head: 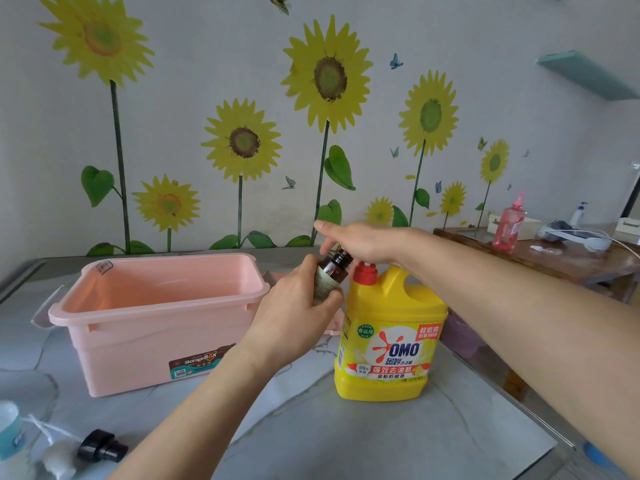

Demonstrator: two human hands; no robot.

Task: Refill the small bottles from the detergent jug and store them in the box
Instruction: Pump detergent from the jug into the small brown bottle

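Grey-white wall [485, 36] at the back, covered in yellow sunflower decals with green stems and small butterflies. Grey marble-patterned table [346, 445] across the whole lower half. Brown wooden side table [571, 258] at far right, carrying a pink pump bottle [509, 226] among blurred clutter.

Pink storage box [149, 315] on the marble table, left of centre, open-topped, with a printed label on its front wall. Yellow detergent jug [391, 341] upright near the box's right end, OMO label facing forward, red pump top [365, 273] at its upper left.

Left hand [294, 317] reaching in from below, fingers and thumb curled round a small brown bottle [334, 268]. Bottle held in the air between box and jug, tilted, threaded neck pointing up and to the right, just beside the red pump top.

Right hand [360, 242] reaching in from the right, above the jug's top, index finger stretched straight to the left, other fingers bent down toward the bottle's neck. Pinching or merely touching: impossible to tell.

Bottom left corner, on the marble: black pump cap [100, 445] lying on its side, white pump piece [57, 455] with a thin tube, pale blue bottle [8, 434] cut off by the edge.
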